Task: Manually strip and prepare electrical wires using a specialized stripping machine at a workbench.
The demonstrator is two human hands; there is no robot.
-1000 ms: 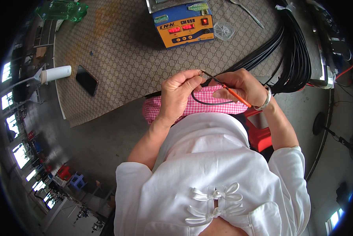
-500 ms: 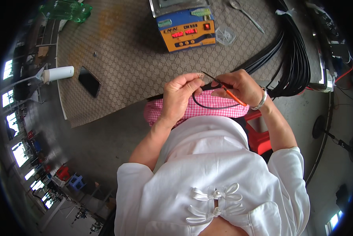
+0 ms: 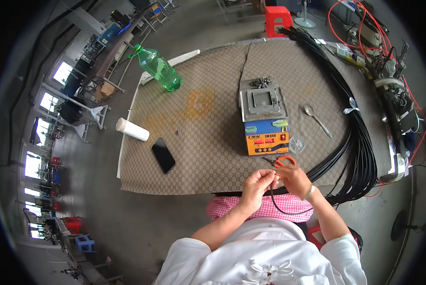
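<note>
Over the near table edge, my left hand (image 3: 256, 191) pinches a thin black cable (image 3: 280, 209) close to its end. The cable hangs in a loop over the pink checked cloth on my lap and runs under my right wrist. My right hand (image 3: 294, 182), fingers curled, meets the left fingertips; what it grips is hidden, with a small orange spot between the hands. Just beyond it, orange-handled cutters (image 3: 286, 159) lie on the table, blades pointing left. Behind them stands a blue and orange solder pot (image 3: 267, 135) with lit red displays.
A thick bundle of black cables (image 3: 362, 147) curves down the table's right side. A spoon (image 3: 318, 121) and a small clear plastic dish (image 3: 297, 144) lie near the pot. To the left are a phone (image 3: 163, 155), a white cup (image 3: 132, 129) and a green bottle (image 3: 159, 69).
The orange-handled cutters have left my right hand and now lie on the table. My right hand has come to the left fingertips. The view has tilted up, showing more of the table.
</note>
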